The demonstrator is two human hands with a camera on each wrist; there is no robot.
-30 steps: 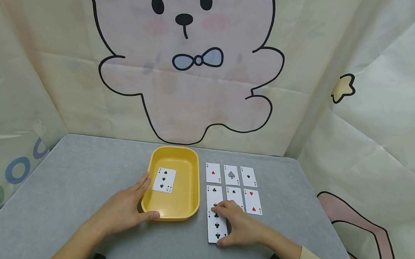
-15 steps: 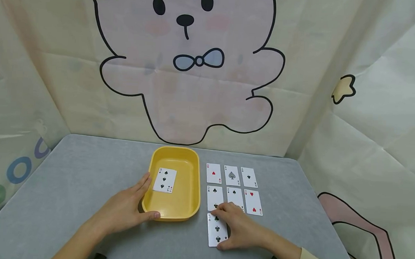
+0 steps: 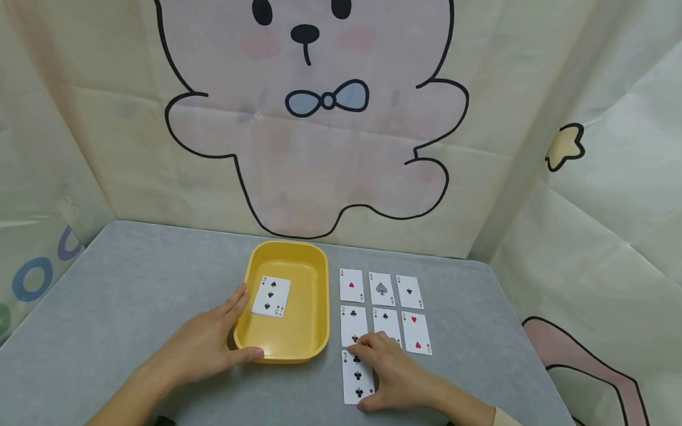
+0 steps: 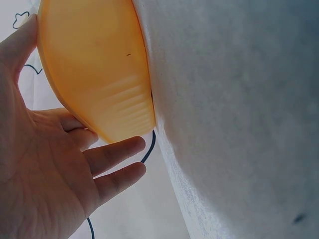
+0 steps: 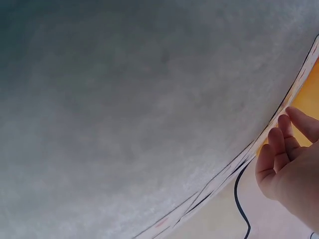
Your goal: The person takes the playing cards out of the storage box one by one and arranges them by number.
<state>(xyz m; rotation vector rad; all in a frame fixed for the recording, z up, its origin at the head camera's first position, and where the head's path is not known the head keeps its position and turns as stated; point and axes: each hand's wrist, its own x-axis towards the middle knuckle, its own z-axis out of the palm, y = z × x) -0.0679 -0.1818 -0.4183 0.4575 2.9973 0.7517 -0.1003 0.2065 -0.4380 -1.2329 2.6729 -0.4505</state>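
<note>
A yellow tray stands on the table, with a three of spades lying face up in its left part. My left hand holds the tray by its near left corner, thumb on the front rim and fingers along the left side. In the left wrist view, two fingers of that hand stretch out beneath the rim. My right hand holds a three of clubs flat on the table, fingertips at its far edge and thumb at its near edge. The hand hides the card's right part.
Beyond the right hand lie two rows of face-up cards. Aces of hearts, spades and clubs form the back row. The twos of clubs, spades and hearts lie in front.
My right hand has drawn the three of clubs slightly toward me, so it no longer overlaps the two of clubs. My left hand and the tray have stayed put.
</note>
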